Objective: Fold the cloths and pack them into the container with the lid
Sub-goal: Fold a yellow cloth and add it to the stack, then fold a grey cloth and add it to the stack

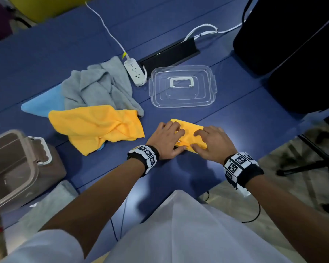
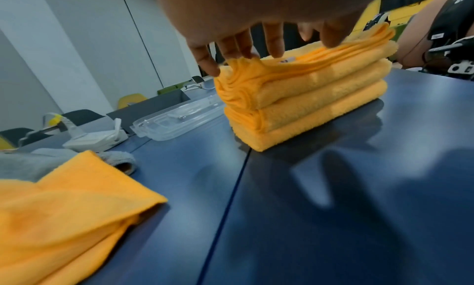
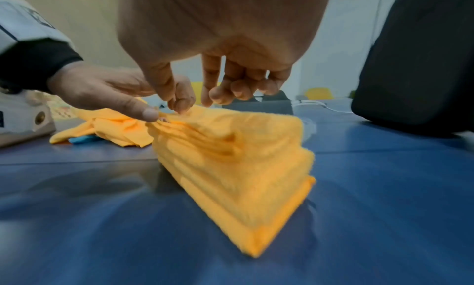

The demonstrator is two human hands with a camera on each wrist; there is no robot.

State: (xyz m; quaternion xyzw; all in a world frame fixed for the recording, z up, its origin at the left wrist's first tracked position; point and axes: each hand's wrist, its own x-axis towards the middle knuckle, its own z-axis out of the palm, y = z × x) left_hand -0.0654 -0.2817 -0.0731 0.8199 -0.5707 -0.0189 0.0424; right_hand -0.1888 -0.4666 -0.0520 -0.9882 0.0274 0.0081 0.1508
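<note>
Head view: the folded yellow cloth (image 1: 188, 125) lies on the tabletop (image 1: 179, 177) under both your hands, long axis slanting away leftward. Your left hand (image 1: 167, 141) pinches its top edges; your right hand (image 1: 211, 143) touches them, grip unclear. The container (image 1: 47, 173) stands well left, nearer your left hand.

- Counter (image 1: 46, 54): deep blue and matt, crossed by thin seams; a black hatch (image 1: 171, 54) is set into it, flap raised
- Wall (image 2: 64, 46): pale grey panels with dark upright joints
- Floor (image 1: 296, 190): mottled beige and grey; black stand legs (image 1: 323, 164) spread over it at the right
- Yellow chair (image 2: 131, 99) and green chair (image 2: 168, 90) beyond the counter's far edge
- Large black object (image 1: 292, 44) at the counter's right end
- Light from above; soft glare on the counter's near edge; blurred shadows on the blue
</note>
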